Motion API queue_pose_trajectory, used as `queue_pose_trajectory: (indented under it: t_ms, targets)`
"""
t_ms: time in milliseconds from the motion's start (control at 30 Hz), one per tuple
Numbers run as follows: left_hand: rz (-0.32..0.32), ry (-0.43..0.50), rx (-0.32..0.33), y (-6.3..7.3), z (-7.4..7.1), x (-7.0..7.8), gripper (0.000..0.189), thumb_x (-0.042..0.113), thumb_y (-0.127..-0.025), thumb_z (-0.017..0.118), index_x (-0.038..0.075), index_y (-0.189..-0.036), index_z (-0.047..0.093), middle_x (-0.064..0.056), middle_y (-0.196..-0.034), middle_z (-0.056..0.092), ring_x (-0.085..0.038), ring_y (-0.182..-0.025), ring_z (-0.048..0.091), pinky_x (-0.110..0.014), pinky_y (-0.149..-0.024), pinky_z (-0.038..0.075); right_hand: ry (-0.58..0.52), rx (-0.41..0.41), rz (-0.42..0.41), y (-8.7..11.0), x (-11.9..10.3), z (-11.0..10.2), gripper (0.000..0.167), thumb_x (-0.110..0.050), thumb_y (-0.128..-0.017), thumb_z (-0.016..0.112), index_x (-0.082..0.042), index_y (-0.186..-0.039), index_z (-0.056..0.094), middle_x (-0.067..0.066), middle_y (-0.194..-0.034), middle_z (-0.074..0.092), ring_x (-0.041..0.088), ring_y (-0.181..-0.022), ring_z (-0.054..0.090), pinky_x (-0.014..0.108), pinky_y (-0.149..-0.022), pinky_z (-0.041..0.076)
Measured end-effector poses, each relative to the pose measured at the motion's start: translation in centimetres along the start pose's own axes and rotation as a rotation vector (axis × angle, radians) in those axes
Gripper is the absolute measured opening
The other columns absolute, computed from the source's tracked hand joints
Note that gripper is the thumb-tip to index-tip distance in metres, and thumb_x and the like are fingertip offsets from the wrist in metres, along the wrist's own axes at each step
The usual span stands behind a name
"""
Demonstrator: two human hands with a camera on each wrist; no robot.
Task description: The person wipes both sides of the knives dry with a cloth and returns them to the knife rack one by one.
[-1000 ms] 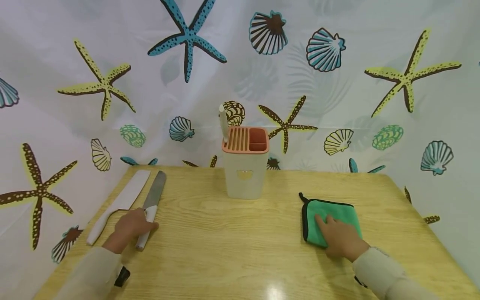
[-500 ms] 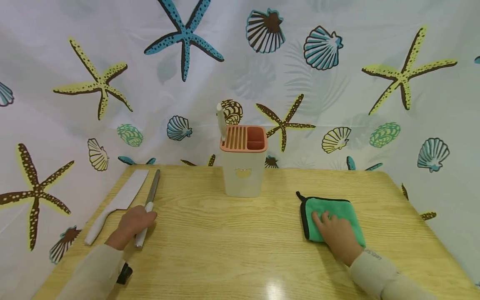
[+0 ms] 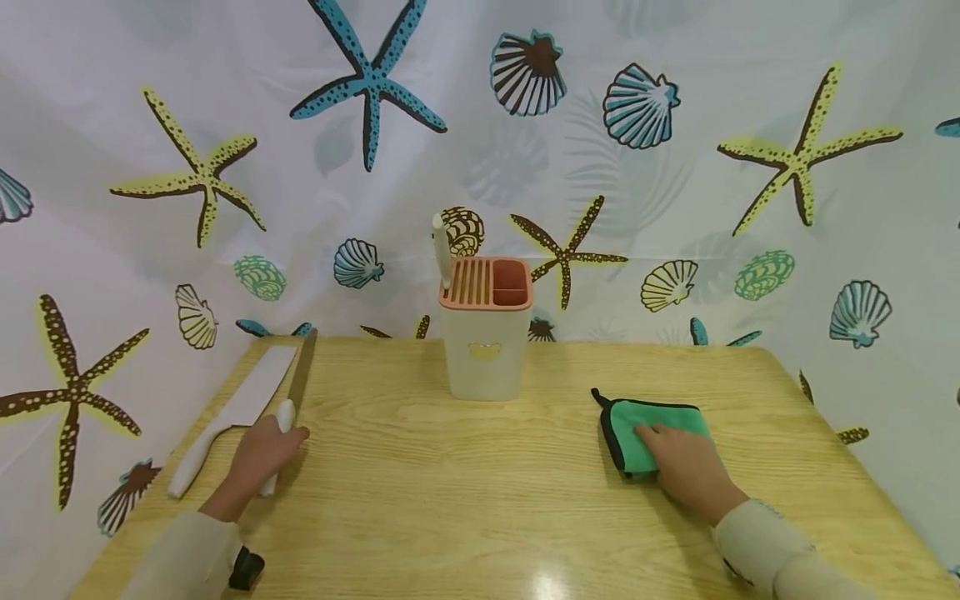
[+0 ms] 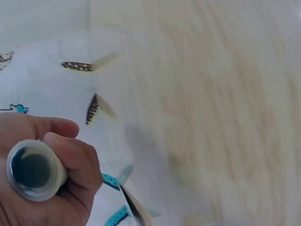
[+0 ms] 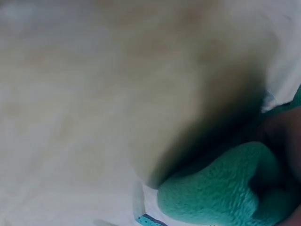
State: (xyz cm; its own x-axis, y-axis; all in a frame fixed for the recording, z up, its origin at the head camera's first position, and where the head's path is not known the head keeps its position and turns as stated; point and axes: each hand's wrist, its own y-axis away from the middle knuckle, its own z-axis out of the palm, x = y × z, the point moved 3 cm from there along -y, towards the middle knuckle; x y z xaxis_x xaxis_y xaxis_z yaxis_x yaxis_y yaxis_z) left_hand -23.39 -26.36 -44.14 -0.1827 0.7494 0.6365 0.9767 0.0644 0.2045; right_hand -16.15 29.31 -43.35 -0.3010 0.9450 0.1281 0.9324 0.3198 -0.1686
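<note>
since the earlier frame the knife [image 3: 302, 368] is tipping up and the green cloth [image 3: 636, 443] is bunching. i'm seeing the left hand [image 3: 264, 448] curling tightly round the knife's handle, its butt [image 4: 34, 169] showing in the left wrist view, while the right hand [image 3: 690, 467] is gripping the cloth over on the right of the table [image 3: 450, 500]. just left of the knife, a cleaver [image 3: 258, 387] is lying flat; farther back, a holder [image 3: 486, 362] is standing with one white handle [image 3: 442, 258] poking up. i'm judging this as the picking-up step; the next move is calling for steady lifting, blade clear of fingers.
</note>
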Motion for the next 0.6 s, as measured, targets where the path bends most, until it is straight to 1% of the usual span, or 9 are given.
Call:
queue_pose_trajectory:
  t_ms: [100, 200, 267, 333, 400, 433, 467, 533, 600]
  targets:
    - [0.029, 0.066, 0.027, 0.5, 0.2, 0.7, 0.027, 0.027, -0.096, 0.05, 0.003, -0.085, 0.047, 0.0, -0.056, 0.044, -0.015, -0.038, 0.046, -0.032, -0.04, 0.045, -0.042, 0.01, 0.029, -0.2, 0.3, -0.4, 0.049, 0.01, -0.072, 0.069, -0.002, -0.119, 0.066, 0.016, -0.103, 0.073, 0.03, -0.076, 0.071, 0.042, -0.059, 0.058]
    - [0.062, 0.154, 0.05, 1.2, 0.4, 1.6, 0.024, 0.021, -0.098, 0.052, -0.001, -0.086, 0.053, 0.0, -0.053, 0.048, -0.014, -0.038, 0.049, -0.032, -0.04, 0.047, -0.112, 0.02, 0.072, -0.1, 0.6, -0.9, 0.051, 0.009, -0.07, 0.07, -0.003, -0.12, 0.066, 0.016, -0.104, 0.074, 0.033, -0.084, 0.072, 0.045, -0.062, 0.059]
    - [0.077, 0.221, 0.045, 1.7, 0.5, 2.3, 0.024, 0.02, -0.1, 0.052, -0.004, -0.092, 0.055, -0.002, -0.056, 0.052, -0.014, -0.041, 0.05, -0.032, -0.041, 0.048, -0.205, 0.03, 0.127, -0.1, 0.9, -1.2, 0.048, 0.008, -0.07, 0.07, -0.002, -0.117, 0.066, 0.016, -0.101, 0.074, 0.031, -0.083, 0.071, 0.045, -0.061, 0.057]
    - [0.071, 0.292, 0.02, 2.2, 0.6, 2.9, 0.027, 0.022, -0.101, 0.053, -0.005, -0.099, 0.054, -0.002, -0.061, 0.055, -0.012, -0.044, 0.05, -0.03, -0.042, 0.048, -0.326, 0.038, 0.203, -0.2, 1.3, -1.6, 0.039, 0.006, -0.071, 0.067, -0.001, -0.11, 0.067, 0.011, -0.087, 0.072, 0.025, -0.071, 0.064, 0.038, -0.057, 0.05]
    - [0.046, 0.385, -0.037, 2.6, 0.8, 3.5, 0.028, 0.026, -0.103, 0.051, -0.002, -0.102, 0.051, 0.001, -0.064, 0.053, -0.008, -0.047, 0.048, -0.028, -0.043, 0.047, -0.478, 0.037, 0.307, -0.4, 1.9, -2.0, 0.013, 0.003, -0.076, 0.061, -0.001, -0.088, 0.062, 0.006, -0.067, 0.057, 0.017, -0.057, 0.046, 0.031, -0.054, 0.039]
    - [0.035, 0.431, -0.065, 2.8, 0.9, 3.8, 0.028, 0.028, -0.104, 0.051, 0.0, -0.102, 0.049, 0.003, -0.065, 0.052, -0.006, -0.048, 0.047, -0.026, -0.043, 0.046, -0.568, 0.04, 0.366, -0.6, 2.3, -2.2, 0.006, 0.002, -0.078, 0.058, -0.003, -0.078, 0.056, 0.002, -0.06, 0.048, 0.015, -0.053, 0.038, 0.029, -0.053, 0.034]
    - [0.022, 0.482, -0.093, 3.1, 0.9, 4.1, 0.027, 0.03, -0.104, 0.051, 0.003, -0.103, 0.047, 0.005, -0.065, 0.05, -0.005, -0.049, 0.045, -0.025, -0.043, 0.045, -0.675, 0.033, 0.435, -0.6, 2.8, -2.4, 0.013, 0.001, -0.081, 0.055, -0.006, -0.072, 0.048, 0.0, -0.058, 0.039, 0.014, -0.053, 0.032, 0.029, -0.053, 0.031]
    - [0.0, 0.59, -0.147, 3.6, 1.0, 4.7, 0.024, 0.031, -0.105, 0.049, 0.007, -0.104, 0.043, 0.008, -0.067, 0.046, -0.002, -0.049, 0.043, -0.022, -0.043, 0.044, -0.921, 0.007, 0.583, -0.7, 3.6, -2.9, 0.022, -0.003, -0.084, 0.051, -0.011, -0.07, 0.036, -0.002, -0.061, 0.031, 0.013, -0.055, 0.031, 0.028, -0.054, 0.033]
    - [-0.004, 0.674, -0.18, 4.3, 1.0, 5.2, 0.021, 0.03, -0.106, 0.049, 0.011, -0.103, 0.041, 0.009, -0.066, 0.043, 0.0, -0.048, 0.042, -0.02, -0.041, 0.042, -1.209, -0.023, 0.71, -0.5, 4.4, -3.4, 0.014, -0.007, -0.088, 0.049, -0.01, -0.08, 0.039, -0.004, -0.072, 0.04, 0.01, -0.062, 0.041, 0.028, -0.058, 0.042]
